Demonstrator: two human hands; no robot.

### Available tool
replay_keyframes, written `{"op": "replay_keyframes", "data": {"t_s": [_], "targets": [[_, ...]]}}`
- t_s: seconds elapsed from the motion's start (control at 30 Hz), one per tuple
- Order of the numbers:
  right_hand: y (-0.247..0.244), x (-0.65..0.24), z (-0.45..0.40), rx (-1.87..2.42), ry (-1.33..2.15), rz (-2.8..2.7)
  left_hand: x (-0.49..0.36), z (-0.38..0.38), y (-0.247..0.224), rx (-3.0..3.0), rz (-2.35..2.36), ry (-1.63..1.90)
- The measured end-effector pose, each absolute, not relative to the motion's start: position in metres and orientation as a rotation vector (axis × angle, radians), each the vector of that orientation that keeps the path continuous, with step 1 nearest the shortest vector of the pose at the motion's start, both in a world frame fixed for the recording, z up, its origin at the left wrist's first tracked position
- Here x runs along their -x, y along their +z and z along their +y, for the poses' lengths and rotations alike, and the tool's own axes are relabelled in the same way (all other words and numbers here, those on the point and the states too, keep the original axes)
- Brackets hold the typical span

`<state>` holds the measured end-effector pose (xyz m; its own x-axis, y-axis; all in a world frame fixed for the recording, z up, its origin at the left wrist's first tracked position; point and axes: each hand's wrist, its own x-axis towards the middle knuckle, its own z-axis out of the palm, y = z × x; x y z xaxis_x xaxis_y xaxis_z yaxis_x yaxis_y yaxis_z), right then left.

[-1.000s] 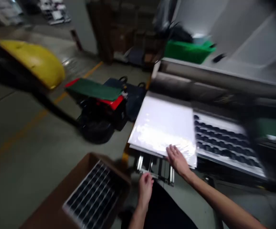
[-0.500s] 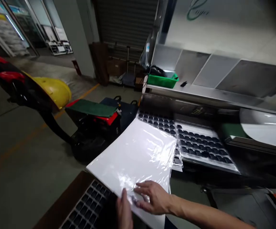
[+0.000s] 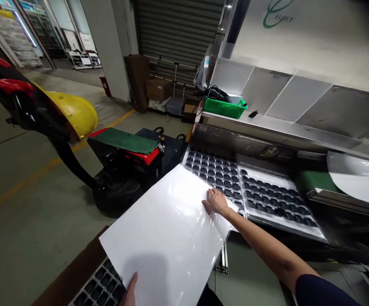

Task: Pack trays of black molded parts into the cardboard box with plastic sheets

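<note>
A large white sheet in glossy clear film (image 3: 162,229) spans from the box below to the edge of the panels. My left hand (image 3: 131,291) grips its near edge, with only the thumb showing. My right hand (image 3: 215,202) lies palm down near the sheet's far right edge, just above the nearest solar panel. That dark-celled panel (image 3: 218,176) sits in a metal tray, with a second panel (image 3: 273,197) beside it. Another small panel (image 3: 103,276) lies in a brown cardboard box (image 3: 72,267), partly hidden under the sheet.
A red-and-black pallet truck (image 3: 127,165) carrying a green mat stands left, beyond it a yellow-topped machine (image 3: 72,112). A green crate (image 3: 225,108) sits on a steel ledge (image 3: 267,129). Yellow floor lines run across the grey floor (image 3: 28,170).
The sheet has come off the panels toward the box, uncovering them. My right hand has moved from its near edge to the far edge. The view has tilted up.
</note>
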<state>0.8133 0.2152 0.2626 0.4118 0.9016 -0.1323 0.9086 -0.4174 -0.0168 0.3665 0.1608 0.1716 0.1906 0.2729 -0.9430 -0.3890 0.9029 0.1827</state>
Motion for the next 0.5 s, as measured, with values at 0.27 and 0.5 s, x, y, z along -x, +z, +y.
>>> {"op": "replay_keyframes", "data": {"t_s": [0.27,0.5], "targets": [[0.224,-0.758,0.172,-2.285,-0.097,2.371,-0.392,0.131,0.177,-0.364,1.413,0.969],[0.249,-0.564,0.151,-1.968,-0.654,2.765,-0.388,0.122,0.202,-0.487,1.738,0.989]]}}
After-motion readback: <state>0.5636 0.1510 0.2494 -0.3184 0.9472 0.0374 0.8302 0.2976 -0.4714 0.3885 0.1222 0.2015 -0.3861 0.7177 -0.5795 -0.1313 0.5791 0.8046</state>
